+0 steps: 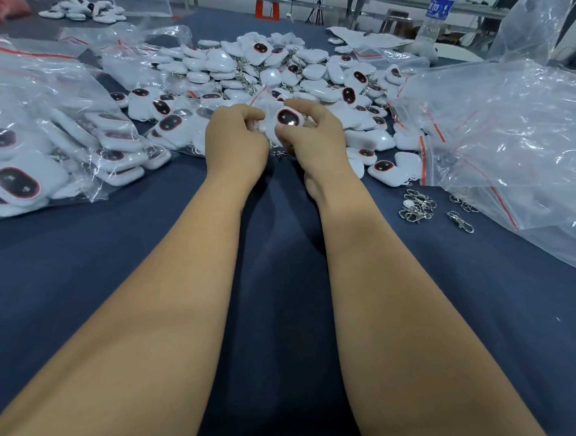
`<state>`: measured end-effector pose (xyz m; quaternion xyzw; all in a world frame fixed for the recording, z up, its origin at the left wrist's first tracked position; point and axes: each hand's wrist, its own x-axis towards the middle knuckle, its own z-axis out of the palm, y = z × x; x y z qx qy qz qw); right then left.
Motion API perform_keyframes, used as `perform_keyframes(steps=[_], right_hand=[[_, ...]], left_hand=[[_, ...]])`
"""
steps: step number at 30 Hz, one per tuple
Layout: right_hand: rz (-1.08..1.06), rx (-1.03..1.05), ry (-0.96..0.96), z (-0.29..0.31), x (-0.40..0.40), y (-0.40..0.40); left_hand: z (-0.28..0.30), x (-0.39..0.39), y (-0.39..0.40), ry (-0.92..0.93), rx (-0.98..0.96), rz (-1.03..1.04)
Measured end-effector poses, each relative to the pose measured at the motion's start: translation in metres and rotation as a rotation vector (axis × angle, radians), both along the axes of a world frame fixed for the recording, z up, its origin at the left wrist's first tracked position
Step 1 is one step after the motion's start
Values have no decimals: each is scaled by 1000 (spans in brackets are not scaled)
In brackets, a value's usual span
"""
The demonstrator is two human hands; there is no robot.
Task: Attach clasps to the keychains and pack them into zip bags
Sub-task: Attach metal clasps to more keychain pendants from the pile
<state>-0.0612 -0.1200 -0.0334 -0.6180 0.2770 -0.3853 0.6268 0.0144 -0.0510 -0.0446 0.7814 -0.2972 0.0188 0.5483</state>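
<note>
Both my hands meet over the blue table, just in front of a big heap of white keychains (pixel 289 69) with dark oval faces. My left hand (pixel 234 140) and my right hand (pixel 315 135) both grip one small clear zip bag (pixel 263 98) with a red strip, and a white keychain (pixel 287 120) sits in it between my fingers. A bit of metal chain shows below my hands. Loose silver clasps (pixel 418 207) lie on the cloth to the right.
Packed zip bags of keychains (pixel 48 149) pile up at the left. A stack of clear zip bags (pixel 521 137) fills the right side. A plastic water bottle (pixel 433 21) stands at the back right. The blue tablecloth (pixel 275 284) lies under my forearms.
</note>
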Motion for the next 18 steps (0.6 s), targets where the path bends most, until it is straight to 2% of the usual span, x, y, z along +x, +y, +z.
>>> perform_keyframes(steps=[11, 18], right_hand=[[45, -29, 52, -1, 3, -1], [54, -30, 29, -4, 4, -4]], left_hand=[[10, -8, 4, 285, -169, -187], [6, -7, 2, 259, -131, -190]])
